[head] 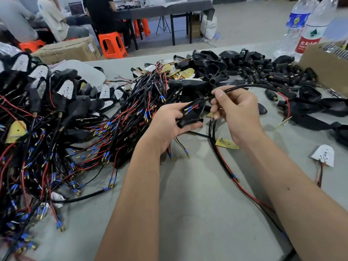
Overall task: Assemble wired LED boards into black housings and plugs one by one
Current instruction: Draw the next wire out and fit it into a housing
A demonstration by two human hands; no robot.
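Dozens assembled at left of frame; many loose housings [235, 63] upper right (far from done). Mid-frame: left hand [169, 123] cupping one black housing [191, 114], right hand [235, 113] pinching its sheathed cable [244, 87], feeding terminals in.

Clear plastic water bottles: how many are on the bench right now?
2, both at the far right corner: one clear plastic water bottle with a blue label, one with a red-and-white label beside it. The brown cardboard box may hide others.

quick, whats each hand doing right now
Left hand: grips a black housing, wire ends poking into it.
Right hand: pinches the black cable that feeds into that housing.
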